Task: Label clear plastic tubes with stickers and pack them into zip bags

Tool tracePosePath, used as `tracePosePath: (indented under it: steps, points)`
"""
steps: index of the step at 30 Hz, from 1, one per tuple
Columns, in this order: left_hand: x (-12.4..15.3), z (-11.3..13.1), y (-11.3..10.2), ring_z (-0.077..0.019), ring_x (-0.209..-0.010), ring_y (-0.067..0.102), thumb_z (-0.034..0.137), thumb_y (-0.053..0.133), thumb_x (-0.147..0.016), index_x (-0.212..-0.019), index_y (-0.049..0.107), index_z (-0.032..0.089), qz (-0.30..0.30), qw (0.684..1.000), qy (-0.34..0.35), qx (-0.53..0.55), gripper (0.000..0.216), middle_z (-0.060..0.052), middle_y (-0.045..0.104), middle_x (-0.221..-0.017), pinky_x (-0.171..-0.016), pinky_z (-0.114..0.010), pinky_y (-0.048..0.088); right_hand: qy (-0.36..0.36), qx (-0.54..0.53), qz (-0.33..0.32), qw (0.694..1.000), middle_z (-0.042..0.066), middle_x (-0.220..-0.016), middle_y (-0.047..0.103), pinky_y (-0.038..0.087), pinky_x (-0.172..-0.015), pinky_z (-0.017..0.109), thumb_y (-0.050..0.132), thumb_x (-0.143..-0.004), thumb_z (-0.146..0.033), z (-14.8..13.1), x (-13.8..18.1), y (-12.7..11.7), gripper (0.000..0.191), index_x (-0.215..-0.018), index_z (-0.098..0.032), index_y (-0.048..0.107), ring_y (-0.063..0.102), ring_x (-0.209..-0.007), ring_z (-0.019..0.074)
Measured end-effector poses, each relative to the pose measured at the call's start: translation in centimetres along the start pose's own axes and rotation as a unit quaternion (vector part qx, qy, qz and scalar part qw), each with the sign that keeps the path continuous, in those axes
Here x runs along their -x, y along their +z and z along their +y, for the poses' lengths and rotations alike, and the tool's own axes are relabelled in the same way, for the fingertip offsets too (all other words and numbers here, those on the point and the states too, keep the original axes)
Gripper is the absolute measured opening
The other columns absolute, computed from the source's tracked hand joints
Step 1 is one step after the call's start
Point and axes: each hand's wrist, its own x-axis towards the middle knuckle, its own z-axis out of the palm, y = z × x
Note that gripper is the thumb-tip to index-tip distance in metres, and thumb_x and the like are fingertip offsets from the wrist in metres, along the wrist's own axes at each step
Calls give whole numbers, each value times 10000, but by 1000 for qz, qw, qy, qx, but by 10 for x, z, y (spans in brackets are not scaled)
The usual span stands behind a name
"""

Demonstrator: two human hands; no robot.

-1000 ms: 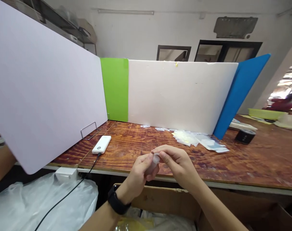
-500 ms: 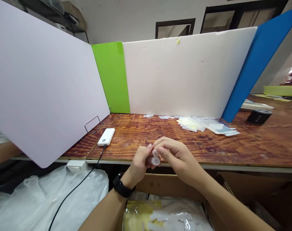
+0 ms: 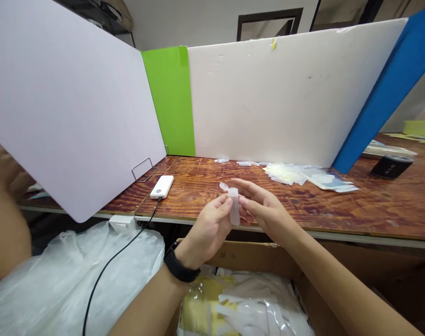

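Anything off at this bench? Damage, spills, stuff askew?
Only minor things: a yellow scrap clings to the top edge of the white panel, odd against its plain surface, and translucent pieces near its foot lie in an untidy heap. No spill shows; the held tube has no visible damage.

There is one tube (image 3: 235, 213), one power bank (image 3: 162, 187)

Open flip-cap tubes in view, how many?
1 visible: the translucent whitish plastic tube, in the bare left hand, with the bare right hand beside it. More may be hidden in the brown cardboard box below.
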Motion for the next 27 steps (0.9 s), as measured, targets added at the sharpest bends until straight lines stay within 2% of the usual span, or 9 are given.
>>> tracePosePath:
  steps: [3, 5, 8, 11, 14, 19, 23, 27]
  points:
    - [1, -1, 1, -153, -714, 607, 313, 591, -867, -856, 655, 111, -9, 1000, -7, -25, 213, -64, 652, -757, -673, -253, 485, -12, 10, 33, 999, -8, -732, 588, 470, -461, 230, 674, -796, -357, 1, 2, -2, 355, -1105, -210, 579, 518, -537, 107]
    - [0, -1, 2, -149, -706, 608, 320, 599, -866, -860, 654, 116, -7, 999, -20, -41, 211, -65, 662, -759, -661, -249, 484, -9, 12, 40, 999, -34, -654, 548, 452, -446, 230, 663, -802, -368, 0, 4, -3, 344, -1099, -214, 582, 483, -490, 98]
    - [-1, -3, 2, -141, -730, 612, 311, 618, -854, -846, 661, 122, -1, 998, -24, -62, 195, -61, 672, -780, -700, -245, 479, -12, 30, 52, 998, 2, -784, 607, 472, -518, 240, 670, -789, -360, 1, 7, -7, 350, -1100, -218, 594, 542, -590, 116]
    - [-3, -5, 1, -144, -748, 610, 319, 651, -827, -830, 660, 137, 9, 996, -9, -86, 183, -42, 669, -761, -717, -245, 468, -31, 62, 66, 995, 46, -953, 643, 510, -689, 285, 670, -777, -365, 4, 8, -11, 347, -1078, -207, 598, 606, -804, 168]
    - [-5, -7, -2, -153, -753, 611, 325, 692, -788, -835, 651, 146, 35, 994, 6, -104, 190, -29, 668, -731, -725, -259, 461, -59, 112, 88, 988, 66, -989, 645, 504, -785, 332, 630, -798, -390, 6, 9, -13, 319, -1047, -196, 580, 608, -919, 206]
    - [-8, -10, -8, -162, -735, 621, 325, 712, -758, -806, 629, 136, 89, 987, 29, -129, 212, -61, 711, -822, -775, -310, 463, -93, 245, 147, 954, 40, -842, 609, 479, -761, 354, 551, -840, -386, 7, 11, -14, 194, -860, -195, 525, 616, -835, 211]
    - [-9, -11, -9, -213, -897, 645, 345, 709, -765, -865, 649, 142, 106, 984, 42, -138, 235, -85, 726, -934, -856, -349, 455, -85, 278, 142, 946, 36, -780, 612, 474, -712, 347, 511, -854, -376, 9, 12, -16, 189, -796, -197, 500, 616, -766, 206]
    - [-9, -13, -9, -237, -1009, 622, 355, 734, -738, -881, 657, 150, 138, 978, 62, -143, 261, -84, 726, -976, -944, -369, 413, -77, 324, 120, 935, 30, -728, 599, 470, -642, 319, 475, -874, -381, 11, 14, -16, 228, -771, -189, 542, 571, -691, 188]
